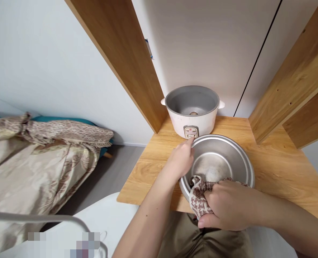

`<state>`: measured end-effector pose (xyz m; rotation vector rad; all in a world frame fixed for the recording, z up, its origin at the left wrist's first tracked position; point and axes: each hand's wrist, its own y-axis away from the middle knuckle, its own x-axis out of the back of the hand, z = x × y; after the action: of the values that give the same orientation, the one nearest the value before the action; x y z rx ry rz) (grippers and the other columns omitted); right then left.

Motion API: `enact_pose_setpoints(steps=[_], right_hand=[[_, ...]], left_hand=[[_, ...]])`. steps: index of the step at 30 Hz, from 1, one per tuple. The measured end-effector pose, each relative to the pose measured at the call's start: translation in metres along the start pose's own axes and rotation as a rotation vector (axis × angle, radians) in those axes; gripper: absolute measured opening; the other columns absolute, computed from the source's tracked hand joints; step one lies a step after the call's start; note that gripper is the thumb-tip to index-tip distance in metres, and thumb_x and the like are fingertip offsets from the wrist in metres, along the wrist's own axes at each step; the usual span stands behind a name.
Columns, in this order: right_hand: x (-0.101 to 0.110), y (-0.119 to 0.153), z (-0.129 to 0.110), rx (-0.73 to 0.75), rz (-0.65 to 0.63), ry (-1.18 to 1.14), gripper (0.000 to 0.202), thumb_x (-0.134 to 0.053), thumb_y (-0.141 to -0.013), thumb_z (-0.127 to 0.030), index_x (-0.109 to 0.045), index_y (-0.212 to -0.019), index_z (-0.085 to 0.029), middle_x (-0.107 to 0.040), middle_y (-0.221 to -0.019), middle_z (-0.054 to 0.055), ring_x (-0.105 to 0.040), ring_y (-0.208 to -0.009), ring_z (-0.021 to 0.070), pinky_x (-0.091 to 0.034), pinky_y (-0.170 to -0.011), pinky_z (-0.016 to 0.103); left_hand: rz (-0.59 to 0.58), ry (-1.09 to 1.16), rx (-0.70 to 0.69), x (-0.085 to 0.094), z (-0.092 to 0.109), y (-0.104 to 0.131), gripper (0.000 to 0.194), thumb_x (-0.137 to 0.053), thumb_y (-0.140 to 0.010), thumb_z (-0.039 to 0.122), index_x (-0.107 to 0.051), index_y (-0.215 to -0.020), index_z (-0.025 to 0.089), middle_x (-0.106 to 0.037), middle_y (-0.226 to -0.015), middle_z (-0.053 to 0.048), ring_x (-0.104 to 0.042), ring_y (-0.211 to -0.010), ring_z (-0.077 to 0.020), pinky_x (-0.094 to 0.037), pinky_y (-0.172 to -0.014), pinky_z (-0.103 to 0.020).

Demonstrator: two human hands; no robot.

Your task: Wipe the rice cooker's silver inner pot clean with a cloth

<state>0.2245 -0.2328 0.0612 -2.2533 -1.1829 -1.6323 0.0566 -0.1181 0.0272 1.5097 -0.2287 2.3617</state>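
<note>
Two hands are at work at the desk [279, 172]. The metal pot [213, 157], round and silver-coloured, sits at the front of the desk with its open side up and its near rim reaching the desk's front edge. Its inside shows a raised ring and a pale, cloudy patch on the bottom.

The left hand [181, 157] is closed on the left part of the pot's rim, one finger lying along it towards the cooker; the thumb cannot be made out. The right hand [226, 204] is clamped on a brown-and-cream patterned cloth [199, 199], bunched under the fingers at the near side of the pot. Part of the cloth lies inside the pot and part hangs over the rim. The right thumb is outside the rim, above the person's brown trousers [180, 233].

The cooker [192, 107], white outside and grey inside, stands upright on the desk directly behind the pot. It is open at the top, with a small handle on each side and a round metal piece at the centre of its floor. Its front panel [191, 131] faces the person, just beside the left fingertip. Wooden posts rise at both sides of the desk. To the left, well apart, patterned fabric [48, 157] covers a piece of teal furniture.
</note>
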Motion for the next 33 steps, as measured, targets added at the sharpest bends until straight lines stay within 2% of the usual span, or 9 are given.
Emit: enact_pose_setpoints(steps=[11,17,23,29,33], right_hand=[[-0.001,0.000,-0.001,0.011,0.031,0.026,0.047,-0.063,-0.100,-0.061,-0.076,-0.103,-0.016,-0.080,-0.090,0.010,-0.072,-0.078,0.0269,-0.040,-0.064,0.033],[-0.003,-0.001,-0.004,0.033,0.028,0.147,0.054,-0.059,-0.101,-0.066,-0.076,-0.098,-0.015,-0.079,-0.082,0.011,-0.074,-0.072,0.0287,-0.039,-0.059,0.036],[-0.004,-0.002,-0.006,0.036,0.054,0.228,0.055,-0.059,-0.101,-0.067,-0.075,-0.090,-0.016,-0.077,-0.074,0.009,-0.072,-0.064,0.0268,-0.036,-0.055,0.036],[-0.025,-0.001,-0.006,0.083,0.188,0.370,0.058,-0.059,-0.101,-0.069,-0.069,-0.079,-0.017,-0.071,-0.063,0.008,-0.068,-0.058,0.0254,-0.039,-0.056,0.036],[-0.042,0.002,-0.015,-0.004,0.265,0.396,0.057,-0.064,-0.097,-0.071,-0.069,-0.082,-0.017,-0.071,-0.065,0.007,-0.065,-0.052,0.0232,-0.036,-0.050,0.036]], left_hand=[[-0.002,0.013,-0.003,0.000,0.001,-0.001,0.054,-0.044,-0.103,0.015,-0.051,-0.157,0.014,-0.068,-0.144,-0.020,-0.067,-0.131,-0.0346,-0.052,-0.107,-0.045],[-0.008,0.012,0.006,0.001,0.001,0.000,0.055,-0.045,-0.103,0.015,-0.050,-0.157,0.015,-0.068,-0.145,-0.020,-0.067,-0.131,-0.0335,-0.052,-0.108,-0.044],[-0.009,0.024,0.007,0.002,0.002,0.001,0.054,-0.045,-0.102,0.015,-0.052,-0.156,0.015,-0.068,-0.145,-0.020,-0.067,-0.132,-0.0335,-0.052,-0.108,-0.043],[-0.001,0.024,-0.003,0.000,0.000,0.000,0.053,-0.045,-0.103,0.016,-0.052,-0.156,0.014,-0.068,-0.144,-0.020,-0.067,-0.131,-0.0343,-0.052,-0.107,-0.044],[-0.012,0.031,-0.013,0.000,-0.001,-0.001,0.054,-0.045,-0.103,0.016,-0.051,-0.157,0.014,-0.067,-0.146,-0.021,-0.066,-0.133,-0.0348,-0.051,-0.109,-0.045]])
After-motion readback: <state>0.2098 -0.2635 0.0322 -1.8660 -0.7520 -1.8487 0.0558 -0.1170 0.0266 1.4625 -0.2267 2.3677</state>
